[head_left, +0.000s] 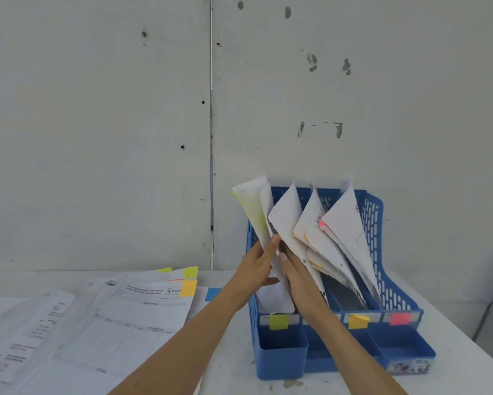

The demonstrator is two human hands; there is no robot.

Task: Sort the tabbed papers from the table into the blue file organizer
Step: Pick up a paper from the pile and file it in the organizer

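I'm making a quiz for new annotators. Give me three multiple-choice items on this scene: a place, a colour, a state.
1. Where do the loose tabbed papers lie? A) on the table, left of the blue file organizer B) in its front trays C) on the floor
2. What colour is the note on its rightmost slot? A) blue B) pink C) white
3. What is the left hand doing? A) lying flat on the table B) gripping a sheaf in the leftmost slot C) hanging idle
1 A: they spread on the tabletop beside it. 2 B: a pink note sits there. 3 B: its fingers curl round the sheaf.
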